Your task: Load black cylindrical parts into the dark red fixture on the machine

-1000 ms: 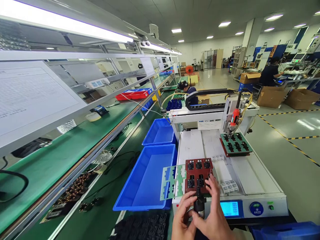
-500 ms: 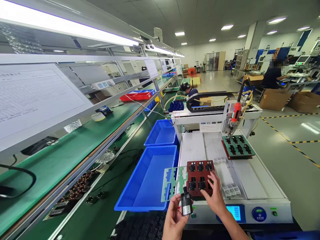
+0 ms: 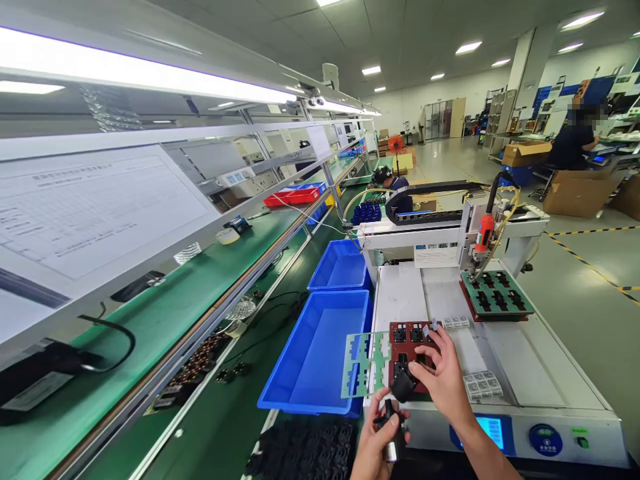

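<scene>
Your left hand gripping a black part before the red jig, your right hand holding a cylinder by its near edge.

No text legible. Relative to right hand: small labels at fingertips, print too small. Sticker sheet just beside, to its right: code-like squares. Machine front, further right: lit screen, round blue label, green tag, all unreadable. Paper sheet, far left: title plus lines, blurred.
</scene>
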`<state>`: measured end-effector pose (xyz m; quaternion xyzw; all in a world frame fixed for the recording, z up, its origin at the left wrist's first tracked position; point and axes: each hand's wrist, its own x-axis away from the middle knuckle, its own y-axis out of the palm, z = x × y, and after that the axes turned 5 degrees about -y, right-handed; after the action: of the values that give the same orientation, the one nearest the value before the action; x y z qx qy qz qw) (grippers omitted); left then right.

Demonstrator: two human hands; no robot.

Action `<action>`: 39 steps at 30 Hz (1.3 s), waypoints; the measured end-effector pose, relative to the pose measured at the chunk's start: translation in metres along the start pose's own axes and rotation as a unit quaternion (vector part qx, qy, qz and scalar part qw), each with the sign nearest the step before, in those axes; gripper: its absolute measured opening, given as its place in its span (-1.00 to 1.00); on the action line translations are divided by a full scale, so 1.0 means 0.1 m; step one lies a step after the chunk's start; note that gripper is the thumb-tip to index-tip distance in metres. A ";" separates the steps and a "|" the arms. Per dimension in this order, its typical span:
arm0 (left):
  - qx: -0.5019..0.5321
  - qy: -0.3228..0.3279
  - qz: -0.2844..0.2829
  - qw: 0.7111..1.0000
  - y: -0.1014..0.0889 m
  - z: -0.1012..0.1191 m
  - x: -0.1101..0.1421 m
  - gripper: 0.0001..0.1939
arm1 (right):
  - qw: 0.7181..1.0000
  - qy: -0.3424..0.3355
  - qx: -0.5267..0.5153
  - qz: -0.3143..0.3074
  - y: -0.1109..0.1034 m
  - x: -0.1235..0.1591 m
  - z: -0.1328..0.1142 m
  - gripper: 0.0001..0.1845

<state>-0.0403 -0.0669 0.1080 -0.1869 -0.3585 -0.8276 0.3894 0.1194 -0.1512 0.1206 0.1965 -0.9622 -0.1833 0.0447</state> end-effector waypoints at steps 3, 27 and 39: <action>-0.029 -0.004 -0.101 0.994 -0.02 -0.02 -0.02 -0.29 | 0.996 0.046 -0.058 -0.043 0.03 0.11 -0.15 -0.05; -0.247 0.189 0.002 0.950 0.01 0.24 0.10 -0.31 | 0.978 0.146 -0.027 -0.147 0.01 0.63 -0.27 0.04; -0.251 0.191 0.007 0.949 0.05 0.27 0.13 -0.35 | 0.985 0.124 0.024 -0.120 0.07 0.65 -0.27 0.01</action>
<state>-0.0437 -0.0556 0.1355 -0.1195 -0.0569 -0.9081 0.3973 0.0617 -0.1799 0.1488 0.3333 -0.9225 -0.1382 0.1370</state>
